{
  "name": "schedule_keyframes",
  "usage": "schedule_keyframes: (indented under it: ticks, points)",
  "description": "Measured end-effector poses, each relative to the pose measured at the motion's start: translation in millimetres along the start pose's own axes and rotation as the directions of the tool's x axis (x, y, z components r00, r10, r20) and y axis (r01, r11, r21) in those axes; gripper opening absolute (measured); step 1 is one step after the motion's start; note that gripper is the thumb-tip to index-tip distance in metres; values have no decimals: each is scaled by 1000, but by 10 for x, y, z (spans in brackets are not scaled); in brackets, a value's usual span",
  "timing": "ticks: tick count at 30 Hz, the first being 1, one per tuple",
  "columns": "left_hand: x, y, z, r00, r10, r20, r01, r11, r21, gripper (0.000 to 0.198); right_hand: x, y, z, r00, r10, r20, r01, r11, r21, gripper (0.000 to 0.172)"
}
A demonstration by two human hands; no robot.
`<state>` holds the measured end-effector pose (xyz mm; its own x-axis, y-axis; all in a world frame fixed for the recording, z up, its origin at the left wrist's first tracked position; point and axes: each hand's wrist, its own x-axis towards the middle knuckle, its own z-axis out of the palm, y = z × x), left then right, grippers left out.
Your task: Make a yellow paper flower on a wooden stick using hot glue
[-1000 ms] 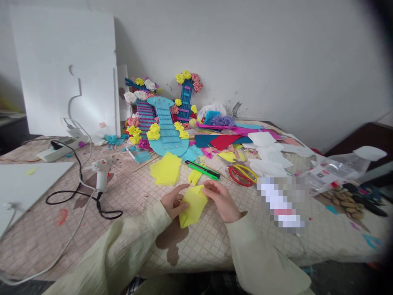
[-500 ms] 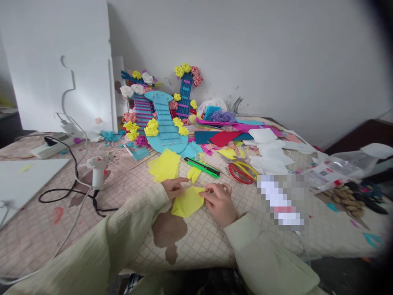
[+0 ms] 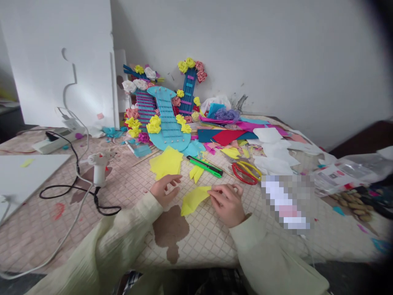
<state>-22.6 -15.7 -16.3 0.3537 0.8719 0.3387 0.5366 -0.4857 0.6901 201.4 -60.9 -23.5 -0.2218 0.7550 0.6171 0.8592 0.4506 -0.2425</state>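
Between thumb and fingers, my right hand [image 3: 227,203] pinches one corner of a yellow sheet of crepe paper [image 3: 194,200]. The sheet looks curved and hangs to the left, low over the quilted tabletop. My left hand [image 3: 166,189] is off the paper, its fingers apart and slightly bent, with nothing in them. Just beyond it lies a stack of yellow paper sheets [image 3: 167,161]. A green utility knife [image 3: 205,166] rests behind the held sheet, beside some narrow yellow paper strips [image 3: 196,173].
Red-and-yellow scissors [image 3: 245,172] lie to the right. At left stand a white hot glue gun [image 3: 99,167] with looping cables and a power strip [image 3: 57,139]. Guitar-shaped paper crafts [image 3: 168,123] with paper flowers lean at the back. White paper [image 3: 272,149] and a plastic bag [image 3: 344,172] lie farther right.
My left hand has let go of the yellow paper and moved a little left, its fingers opening. The paper now hangs from my right hand, narrower and more curved.
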Motion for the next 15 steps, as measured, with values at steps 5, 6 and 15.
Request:
schedule_keyframes:
  ticks: [5,6,15]
  points:
    - [-163,160,-41,969,237,-74,-225,965,136,29,-71,-7,-66,999,5,-51,-11,993,-115,15]
    - [-214,182,-6,964,261,-53,-247,952,182,32,-96,-14,-72,999,11,-43,-16,992,-122,15]
    - [-278,181,251,940,330,92,-340,872,352,10,-216,-47,-108,991,45,126,-41,999,-28,14]
